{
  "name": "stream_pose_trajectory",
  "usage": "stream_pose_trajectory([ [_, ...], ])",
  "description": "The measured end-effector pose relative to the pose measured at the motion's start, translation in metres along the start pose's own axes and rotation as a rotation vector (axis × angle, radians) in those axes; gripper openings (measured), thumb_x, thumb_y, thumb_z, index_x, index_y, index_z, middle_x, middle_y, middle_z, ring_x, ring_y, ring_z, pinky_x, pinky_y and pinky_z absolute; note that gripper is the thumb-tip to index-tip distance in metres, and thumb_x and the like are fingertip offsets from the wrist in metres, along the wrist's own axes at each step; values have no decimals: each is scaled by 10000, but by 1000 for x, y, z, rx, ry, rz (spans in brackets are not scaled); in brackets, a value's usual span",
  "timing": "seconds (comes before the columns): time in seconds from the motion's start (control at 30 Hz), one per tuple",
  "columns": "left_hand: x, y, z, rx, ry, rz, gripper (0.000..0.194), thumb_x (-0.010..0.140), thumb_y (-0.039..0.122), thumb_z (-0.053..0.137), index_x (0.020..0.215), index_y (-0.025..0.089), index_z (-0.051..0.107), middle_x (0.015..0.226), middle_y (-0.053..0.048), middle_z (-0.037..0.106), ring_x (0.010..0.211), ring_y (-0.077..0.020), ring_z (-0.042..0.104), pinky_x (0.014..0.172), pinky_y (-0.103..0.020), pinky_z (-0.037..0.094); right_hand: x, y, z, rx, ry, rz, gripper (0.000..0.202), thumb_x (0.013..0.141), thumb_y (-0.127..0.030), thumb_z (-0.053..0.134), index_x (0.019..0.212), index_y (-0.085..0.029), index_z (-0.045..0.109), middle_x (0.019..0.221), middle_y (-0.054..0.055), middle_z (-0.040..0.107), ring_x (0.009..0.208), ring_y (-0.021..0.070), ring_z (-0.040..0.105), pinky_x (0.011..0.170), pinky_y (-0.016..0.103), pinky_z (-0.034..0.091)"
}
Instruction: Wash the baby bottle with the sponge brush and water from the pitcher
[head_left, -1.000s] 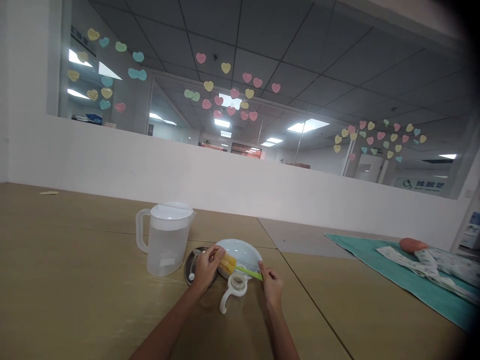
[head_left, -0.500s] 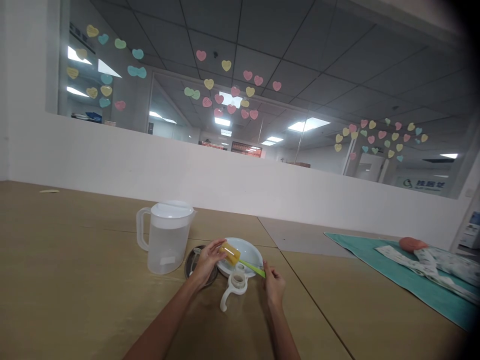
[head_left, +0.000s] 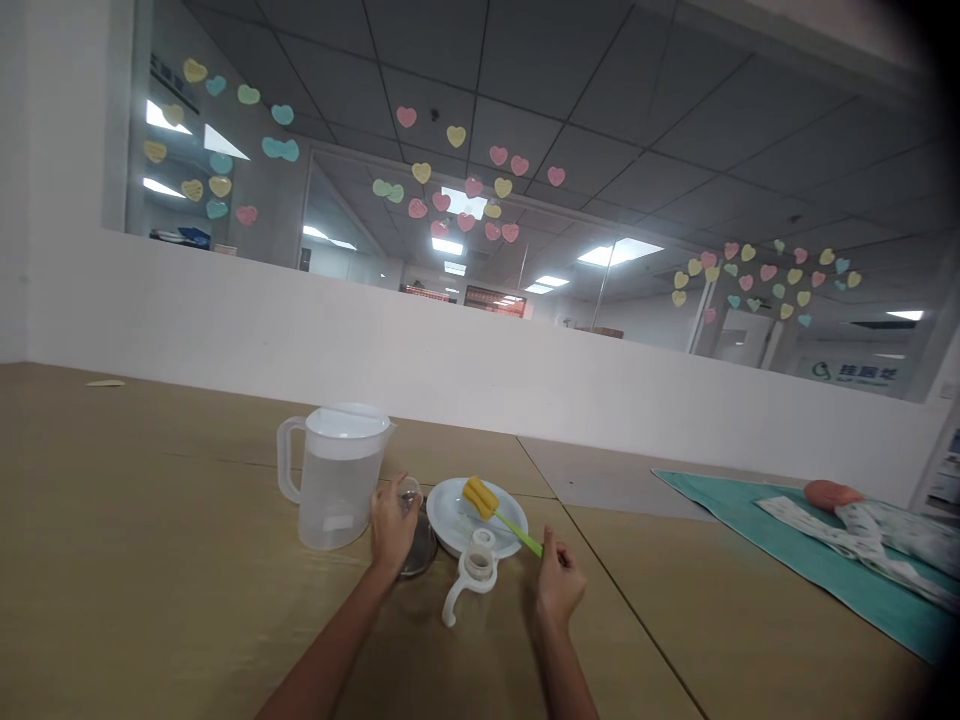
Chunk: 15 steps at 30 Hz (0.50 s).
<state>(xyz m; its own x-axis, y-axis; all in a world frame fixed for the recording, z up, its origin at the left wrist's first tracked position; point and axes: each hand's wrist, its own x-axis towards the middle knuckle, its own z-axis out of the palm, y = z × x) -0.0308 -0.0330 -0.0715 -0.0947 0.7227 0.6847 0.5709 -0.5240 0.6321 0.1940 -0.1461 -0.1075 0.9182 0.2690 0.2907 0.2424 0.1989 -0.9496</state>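
Note:
My right hand (head_left: 561, 580) is closed around the green handle of a sponge brush (head_left: 481, 498), whose yellow head is over the white bowl (head_left: 442, 515). In my left hand (head_left: 394, 525) is a small clear cup (head_left: 410, 491), held above a dark round tray (head_left: 421, 548). My fingers cover part of the cup. Between my hands, in front of the bowl, stands a white ring-shaped piece with a curved hook handle (head_left: 478, 568); whether a clear container sits under it, I cannot tell.
A translucent lidded pitcher (head_left: 337, 500) stands left of my left hand. Over on the right, a teal cloth (head_left: 795, 545) lies under a patterned white fabric (head_left: 892, 535) and a reddish-orange object (head_left: 831, 494). A white wall (head_left: 450, 370) with windows rises behind the table.
The sponge head has come out of the clear cup. My left hand moved left and up with the cup, while my right hand shifted slightly right and down with the brush.

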Motion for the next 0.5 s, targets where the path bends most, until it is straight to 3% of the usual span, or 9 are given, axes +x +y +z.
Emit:
stream_pose_trajectory([
  [0.17, -5, -9, 8, 117, -205, 62, 395, 797, 140, 514, 1191, 160, 515, 1195, -83, 599, 1134, -239, 516, 1002, -362, 379, 2, 3, -1, -74, 3, 16, 590, 673, -763, 480, 607, -189, 599, 632, 33, 610, 623, 185, 527, 611, 283, 383],
  [0.4, -7, -10, 7, 131, -315, 60, 344, 757, 58, 503, 1079, 168, 555, 1127, -80, 615, 1125, -210, 524, 976, -316, 373, 1, -1, -3, -142, -5, 11, 610, 678, -779, 440, 608, -201, 623, 654, 53, 653, 641, 209, 578, 605, 288, 393],
  [0.5, -5, -10, 5, 130, -369, 28, 309, 747, 47, 513, 1019, 182, 570, 1094, -62, 622, 1110, -201, 530, 973, -303, 367, 0, -1, -4, -117, -16, 66, 636, 690, -783, 430, 671, -192, 663, 554, 41, 624, 564, 203, 581, 555, 284, 395],
])
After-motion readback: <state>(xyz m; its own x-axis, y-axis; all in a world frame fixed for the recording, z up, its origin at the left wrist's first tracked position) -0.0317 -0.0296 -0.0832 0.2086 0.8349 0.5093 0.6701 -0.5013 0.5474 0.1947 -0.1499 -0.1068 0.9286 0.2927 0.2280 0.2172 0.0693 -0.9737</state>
